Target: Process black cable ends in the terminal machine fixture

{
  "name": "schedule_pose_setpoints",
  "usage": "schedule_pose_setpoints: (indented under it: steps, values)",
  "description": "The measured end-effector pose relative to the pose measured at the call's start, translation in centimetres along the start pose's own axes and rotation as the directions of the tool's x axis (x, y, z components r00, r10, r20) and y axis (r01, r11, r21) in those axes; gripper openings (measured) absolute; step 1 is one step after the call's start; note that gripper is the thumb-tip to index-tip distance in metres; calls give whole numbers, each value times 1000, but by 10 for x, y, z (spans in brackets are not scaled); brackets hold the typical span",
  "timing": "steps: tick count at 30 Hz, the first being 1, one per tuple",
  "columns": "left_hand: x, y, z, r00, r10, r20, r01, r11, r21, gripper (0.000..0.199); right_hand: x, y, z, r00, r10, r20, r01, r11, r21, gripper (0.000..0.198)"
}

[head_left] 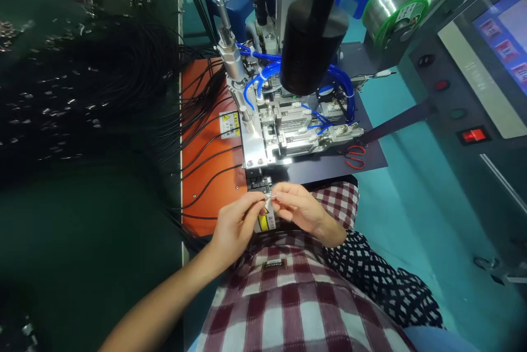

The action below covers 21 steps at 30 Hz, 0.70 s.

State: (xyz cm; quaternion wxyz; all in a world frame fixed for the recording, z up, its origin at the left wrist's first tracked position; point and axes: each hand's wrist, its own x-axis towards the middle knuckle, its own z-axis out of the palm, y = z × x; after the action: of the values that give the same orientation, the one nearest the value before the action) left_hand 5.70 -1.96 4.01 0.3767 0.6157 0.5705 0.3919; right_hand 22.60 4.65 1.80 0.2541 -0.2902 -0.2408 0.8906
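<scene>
My left hand and my right hand meet in front of the machine, fingertips almost touching. Thumb and forefinger of each are pinched together. Between them shows a small, pale, metallic-looking piece, too small to name exactly. One black cable runs across the orange plate toward my left hand and disappears behind it; the left fingers seem to pinch its end. Just beyond my fingertips lies the black cable track of the machine, where other black cables enter from the left.
A heap of black cables covers the dark table at left. Red-handled pliers lie on the machine's base. A black cylinder overhangs the machine. At right stand a solder wire spool and a control panel.
</scene>
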Motion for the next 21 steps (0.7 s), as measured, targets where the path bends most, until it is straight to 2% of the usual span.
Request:
schedule_pose_setpoints:
  steps: [11, 19, 21]
  values:
    - [-1, -8, 1, 990, 134, 48, -138, 984, 108, 20, 2, -9, -11, 986, 137, 93, -145, 985, 91, 17]
    - [-2, -11, 3, 984, 171, 41, -175, 973, 152, 20, 0, -3, -6, 999, 40, 22, -40, 999, 28, 19]
    - [-2, -11, 2, 987, 158, 42, -162, 976, 146, 20, 0, -3, -6, 998, 58, 21, -59, 996, 62, 20]
